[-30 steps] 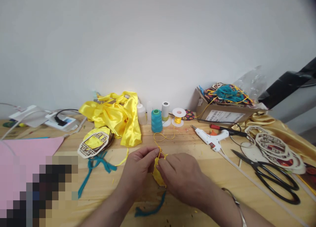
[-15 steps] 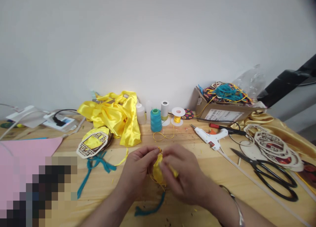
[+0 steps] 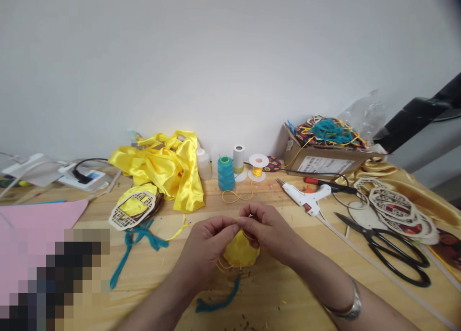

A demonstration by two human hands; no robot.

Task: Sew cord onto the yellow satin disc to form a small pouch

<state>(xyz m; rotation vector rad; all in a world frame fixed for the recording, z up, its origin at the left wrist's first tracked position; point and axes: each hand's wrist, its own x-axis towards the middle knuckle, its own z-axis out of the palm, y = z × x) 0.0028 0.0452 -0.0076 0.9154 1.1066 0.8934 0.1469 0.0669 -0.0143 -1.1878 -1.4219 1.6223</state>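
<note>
My left hand (image 3: 216, 237) and my right hand (image 3: 264, 230) meet fingertip to fingertip, both pinching a thin yellow cord (image 3: 244, 234) at the top of a yellow satin-covered piece (image 3: 242, 252). The exact spot of the pinch is partly covered by the fingers. Below the hands, this roundish piece hangs or rests just over the wooden table. From its lower edge come loose loops of cord and a teal tassel (image 3: 230, 297) trailing to the left. A silver bracelet (image 3: 351, 304) circles my right wrist.
Left lie yellow satin (image 3: 162, 172), stacked openwork pieces (image 3: 133, 208) and pink sheet (image 3: 39, 225). Behind stand a teal thread cone (image 3: 226, 174) and yellow cord spool (image 3: 258, 165). Right are a glue gun (image 3: 306, 196), black scissors (image 3: 389, 244) and a filled cardboard box (image 3: 320, 160).
My right hand has turned and drawn up to the left fingertips, uncovering more of the yellow piece. Its wrist has rolled, showing the bracelet more fully.
</note>
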